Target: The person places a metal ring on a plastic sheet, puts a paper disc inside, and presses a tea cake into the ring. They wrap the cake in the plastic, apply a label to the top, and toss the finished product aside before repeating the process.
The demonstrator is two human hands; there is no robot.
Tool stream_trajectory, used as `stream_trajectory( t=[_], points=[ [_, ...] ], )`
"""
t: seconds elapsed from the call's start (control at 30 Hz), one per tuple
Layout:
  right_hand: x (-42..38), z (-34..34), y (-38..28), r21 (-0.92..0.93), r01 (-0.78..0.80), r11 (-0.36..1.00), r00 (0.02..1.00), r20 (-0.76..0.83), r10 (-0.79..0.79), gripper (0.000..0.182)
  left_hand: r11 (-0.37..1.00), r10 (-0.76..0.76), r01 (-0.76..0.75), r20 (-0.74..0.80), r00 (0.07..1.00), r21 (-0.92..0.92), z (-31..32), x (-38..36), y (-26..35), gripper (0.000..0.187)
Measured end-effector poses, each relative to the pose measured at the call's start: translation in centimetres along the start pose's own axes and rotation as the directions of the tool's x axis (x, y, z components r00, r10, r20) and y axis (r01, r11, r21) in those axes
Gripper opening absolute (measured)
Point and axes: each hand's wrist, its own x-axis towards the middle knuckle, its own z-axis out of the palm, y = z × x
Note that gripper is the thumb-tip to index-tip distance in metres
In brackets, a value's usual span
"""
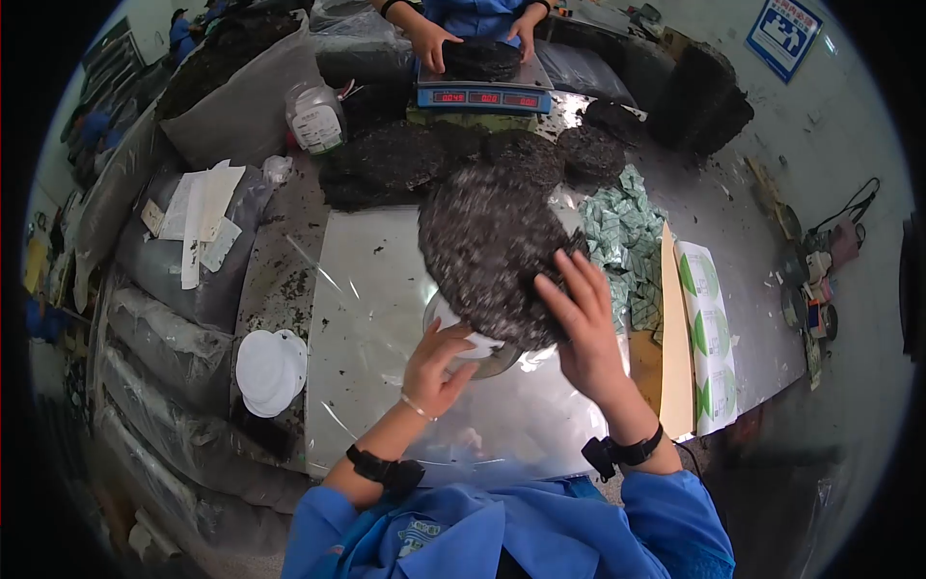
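A dark round cake of what looks like dried seaweed [492, 246] is tilted up in front of me, slightly blurred. My right hand [586, 328] grips its right edge, fingers on its upper face and thumb hidden. Below it, a white disc [446, 314] lies in a round metal dish [500, 364], partly covered by the cake. My left hand [439, 372] is at the dish's left side, fingers bent, thumb apart, fingertips by the white disc and the cake's lower edge.
Across the table, another person's hands [431, 46] hold a dark cake on a digital scale [485, 99]. More dark cakes [590, 154] lie before it. Green packets [622, 241] and a printed white-green bag [707, 333] are right; white discs [271, 372] and a plastic jar [315, 118] left.
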Motion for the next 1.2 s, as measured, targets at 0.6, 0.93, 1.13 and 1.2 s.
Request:
stream_trajectory(
  t=[0.6,0.93,1.13,1.2],
  points=[
    [-1.7,17.6,3.7,-0.286,-0.175,0.942,0.653,0.683,0.329,0.087,0.715,-0.646,0.069,0.620,0.445,0.696,6.6,5.4,-7.4,0.116],
    [2.4,11.1,5.0,0.250,-0.330,0.910,0.896,0.385,0.220,0.047,0.942,-0.330,0.264,0.439,0.836,0.205,1.1,7.9,-5.4,0.057],
    [3.3,14.0,13.5,0.223,-0.645,0.731,0.627,0.702,0.338,0.039,0.981,-0.163,0.097,0.448,0.879,0.168,1.9,6.0,-8.4,0.079],
    [11.5,15.2,11.4,0.137,-0.338,0.931,0.832,0.506,0.228,0.034,0.984,-0.137,0.073,0.434,0.890,0.160,2.1,6.1,-8.7,0.080]
  ],
)
